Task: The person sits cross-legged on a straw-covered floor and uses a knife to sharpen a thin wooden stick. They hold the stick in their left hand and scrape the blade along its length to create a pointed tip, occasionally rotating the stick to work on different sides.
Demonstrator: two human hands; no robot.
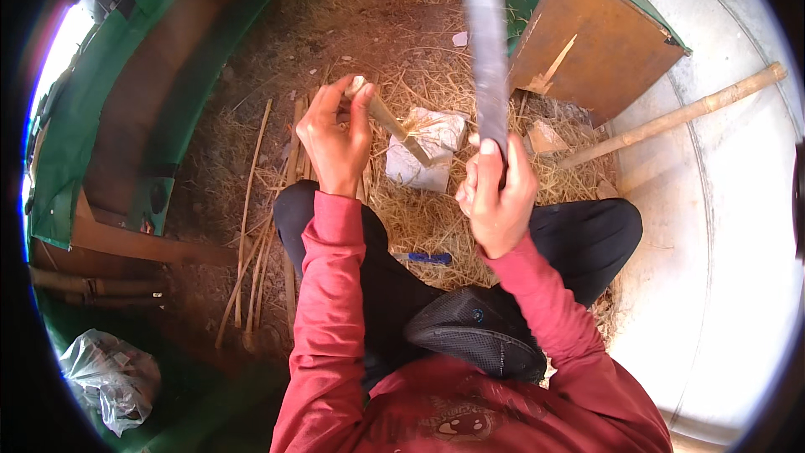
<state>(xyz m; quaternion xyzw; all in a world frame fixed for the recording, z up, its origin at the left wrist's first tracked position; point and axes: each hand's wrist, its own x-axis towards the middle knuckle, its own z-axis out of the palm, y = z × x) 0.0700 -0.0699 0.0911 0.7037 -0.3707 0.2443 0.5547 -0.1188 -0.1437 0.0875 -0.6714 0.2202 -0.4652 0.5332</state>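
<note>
My left hand [334, 141] pinches the upper end of a short split bamboo stick [392, 124] between thumb and fingers. The stick slants down to the right, and its lower end lies over a pale stone block [402, 169]; whether the two touch I cannot tell. In my right hand [505, 205] is a machete [484, 42], gripped at its handle with the long blade pointing up and away, slightly blurred. Shavings lie on the block. Between my knees, on the straw, is a blue-handled tool [429, 259], its kind unclear.
Several long thin sticks [254, 226] lie left of my knee. A bamboo pole [679, 113] leans against the pale curved wall [738, 226] at right. A brown wooden panel [599, 50] stands far right. A clear plastic bag [113, 377] sits lower left, near green-edged boards [92, 117].
</note>
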